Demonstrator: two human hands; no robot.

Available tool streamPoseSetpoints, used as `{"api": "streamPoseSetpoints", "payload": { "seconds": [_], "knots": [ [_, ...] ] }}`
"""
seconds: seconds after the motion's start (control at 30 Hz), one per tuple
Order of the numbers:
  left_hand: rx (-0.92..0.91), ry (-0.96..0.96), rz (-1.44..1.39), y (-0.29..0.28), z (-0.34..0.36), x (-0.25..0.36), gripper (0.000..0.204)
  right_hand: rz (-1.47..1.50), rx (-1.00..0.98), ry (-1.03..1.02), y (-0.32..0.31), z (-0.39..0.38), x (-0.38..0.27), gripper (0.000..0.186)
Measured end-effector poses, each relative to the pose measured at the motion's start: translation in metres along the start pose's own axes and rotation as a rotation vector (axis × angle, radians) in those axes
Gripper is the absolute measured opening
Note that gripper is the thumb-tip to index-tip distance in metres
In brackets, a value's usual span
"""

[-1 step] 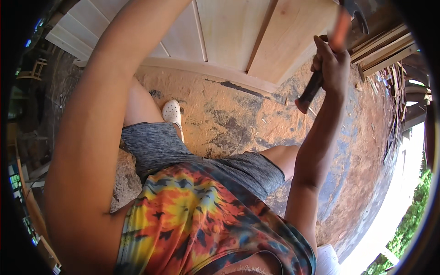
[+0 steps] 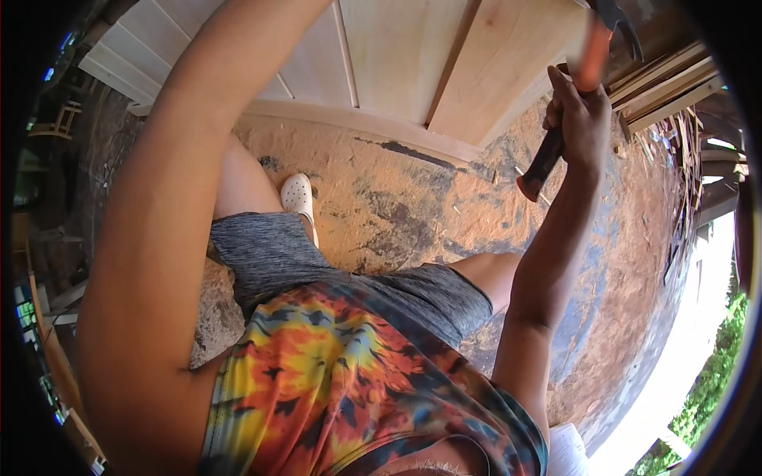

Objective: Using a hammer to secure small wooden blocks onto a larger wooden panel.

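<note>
My right hand [image 2: 582, 125] is wrapped round the handle of a claw hammer [image 2: 592, 59] at the upper right. The hammer has an orange and black grip, and its dark claw shows at the top edge. Its butt end points down toward the floor. Just left of the hammer stands a pale wooden panel [image 2: 397, 47] made of boards with grooves between them. My left arm reaches up across the panel and leaves the picture at the top, so the left hand is out of sight.
Sawdust and dark patches cover the earth floor [image 2: 373, 198]. Stacked wooden strips [image 2: 659, 87] lie to the right of the hammer, with scrap slivers below them. My foot in a white clog [image 2: 298, 194] rests near the panel's lower edge. A wooden frame [image 2: 65, 120] stands far left.
My right hand and the hammer have shifted slightly to the right. The left arm and the panel look the same.
</note>
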State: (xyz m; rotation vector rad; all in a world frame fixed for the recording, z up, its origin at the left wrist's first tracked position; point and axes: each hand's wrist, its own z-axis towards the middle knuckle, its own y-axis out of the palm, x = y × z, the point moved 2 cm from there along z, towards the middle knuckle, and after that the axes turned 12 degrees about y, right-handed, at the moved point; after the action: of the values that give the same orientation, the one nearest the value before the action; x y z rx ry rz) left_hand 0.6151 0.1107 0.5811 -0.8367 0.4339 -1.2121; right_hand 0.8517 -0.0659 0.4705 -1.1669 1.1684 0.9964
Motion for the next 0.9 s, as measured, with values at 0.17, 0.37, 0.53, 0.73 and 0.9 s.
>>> {"api": "streamPoseSetpoints", "payload": {
  "seconds": [0.17, 0.37, 0.53, 0.73, 0.9],
  "knots": [
    [0.008, 0.022, -0.038, 0.0, 0.004, -0.004, 0.029, 0.105, 0.014, 0.01, 0.026, 0.004, -0.004, 0.019],
    [0.118, 0.01, -0.176, -0.003, -0.004, 0.003, 0.027, 0.072, 0.103, 0.002, 0.016, -0.035, 0.017, 0.022],
    [0.373, -0.028, -0.806, 0.01, -0.066, 0.046, 0.032, 0.269, 0.147, 0.184, 0.009, -0.073, 0.096, 0.024],
    [0.776, -1.057, -1.969, 0.167, -0.268, 0.076, 0.035, 0.224, 0.193, 0.515, 0.025, -0.113, 0.191, 0.019],
    [0.892, -1.823, -1.803, 0.292, -0.341, 0.116, 0.033, 0.476, 0.233, 0.857, 0.038, -0.142, 0.222, 0.019]
  ]
}}
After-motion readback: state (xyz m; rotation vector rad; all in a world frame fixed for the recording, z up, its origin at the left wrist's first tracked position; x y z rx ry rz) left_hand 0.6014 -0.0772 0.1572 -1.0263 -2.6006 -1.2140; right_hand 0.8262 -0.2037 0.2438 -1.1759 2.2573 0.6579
